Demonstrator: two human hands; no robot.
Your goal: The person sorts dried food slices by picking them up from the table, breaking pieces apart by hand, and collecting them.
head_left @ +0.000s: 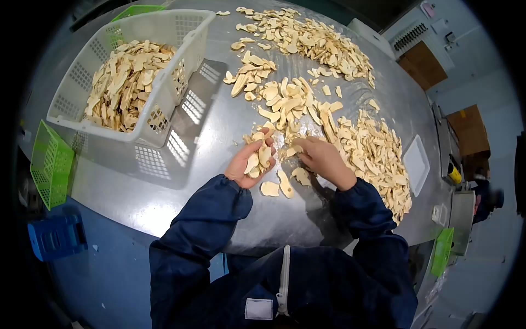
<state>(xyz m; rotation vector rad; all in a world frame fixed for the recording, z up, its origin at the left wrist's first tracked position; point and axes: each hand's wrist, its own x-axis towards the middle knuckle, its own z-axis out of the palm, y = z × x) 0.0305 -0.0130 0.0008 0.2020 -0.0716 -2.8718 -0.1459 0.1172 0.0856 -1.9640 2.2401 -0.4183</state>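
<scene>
Our left hand (241,164) cups a small handful of slices (264,155), palm up and fingers curled around them. Our right hand (323,159) bends its fingertips down onto the slices beside it; we cannot tell whether they pinch one. More slices lie loose between and beyond our hands, in a long pile on our right, another at the far side, and heaped inside the basket (96,129) on our left.

They look light, thin and fairly stiff, likely to snap if squeezed, perhaps slightly slick; we judge it best to take each by its broad flat faces, or scoop several in a loose palm. The bench (131,203) is smooth, shiny metal, so slices should slide easily. Past it we see a blue floor (115,274), cardboard boxes (468,129) and pale walls.
</scene>
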